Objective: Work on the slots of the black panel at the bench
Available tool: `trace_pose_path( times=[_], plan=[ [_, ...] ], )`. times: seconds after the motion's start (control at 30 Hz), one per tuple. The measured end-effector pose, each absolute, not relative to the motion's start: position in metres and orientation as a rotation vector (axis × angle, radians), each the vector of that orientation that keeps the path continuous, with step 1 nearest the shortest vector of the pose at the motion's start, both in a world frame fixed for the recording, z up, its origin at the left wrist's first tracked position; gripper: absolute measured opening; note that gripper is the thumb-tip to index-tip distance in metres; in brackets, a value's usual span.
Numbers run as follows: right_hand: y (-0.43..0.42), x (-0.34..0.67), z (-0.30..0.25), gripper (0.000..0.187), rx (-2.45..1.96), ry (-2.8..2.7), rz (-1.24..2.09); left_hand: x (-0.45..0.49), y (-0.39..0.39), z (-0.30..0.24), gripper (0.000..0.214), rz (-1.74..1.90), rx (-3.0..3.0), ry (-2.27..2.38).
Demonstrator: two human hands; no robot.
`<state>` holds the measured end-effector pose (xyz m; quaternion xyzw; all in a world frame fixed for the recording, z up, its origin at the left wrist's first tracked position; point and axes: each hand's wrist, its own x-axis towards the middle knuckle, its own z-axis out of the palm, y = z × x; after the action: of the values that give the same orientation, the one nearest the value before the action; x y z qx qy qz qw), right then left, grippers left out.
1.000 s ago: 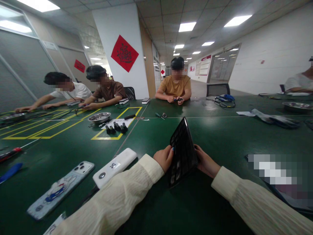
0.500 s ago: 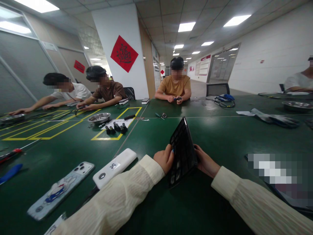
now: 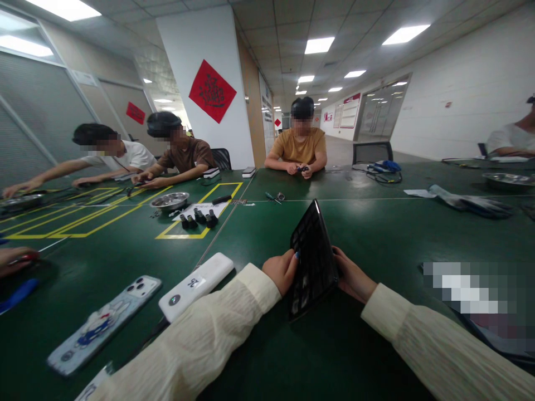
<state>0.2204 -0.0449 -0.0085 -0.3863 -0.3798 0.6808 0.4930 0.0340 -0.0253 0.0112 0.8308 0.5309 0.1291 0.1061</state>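
A dark, glossy tablet stands tilted above the green table, its face reflecting ceiling panels. My right hand is closed around its right edge, the fingertips hidden behind it. At the left edge my left hand is closed, its blue-nailed thumb lying against the dark face; the other fingers are curled and partly out of sight. Beside my left forearm lie a white power bank marked 26 and a phone in a cartoon rabbit case.
Black cylindrical parts stand on white paper near a metal bowl. Gloves lie at the right, with a blurred-out flat device nearer. Another person's hand is at a red-handled tool. Several people sit around the table.
My left thumb has shifted slightly on the tablet's face; the tablet stays in place. Another person's hand has come in at the left edge onto the red-handled tool.
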Motion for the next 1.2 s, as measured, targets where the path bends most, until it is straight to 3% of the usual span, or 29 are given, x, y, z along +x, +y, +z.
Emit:
trace_pose_path(
  times=[0.63, 1.2],
  plan=[
    [-0.0437, 0.2222, -0.0096, 0.041, -0.941, -0.924, 1.650, 0.0342, -0.0262, 0.0086, 0.027, 0.531, 2.390, 1.555],
    [-0.0440, 0.2205, -0.0086, 0.043, -0.945, -0.924, 1.652, 0.0315, -0.0202, 0.0067, 0.037, 0.535, 2.403, 1.462]
  ],
)
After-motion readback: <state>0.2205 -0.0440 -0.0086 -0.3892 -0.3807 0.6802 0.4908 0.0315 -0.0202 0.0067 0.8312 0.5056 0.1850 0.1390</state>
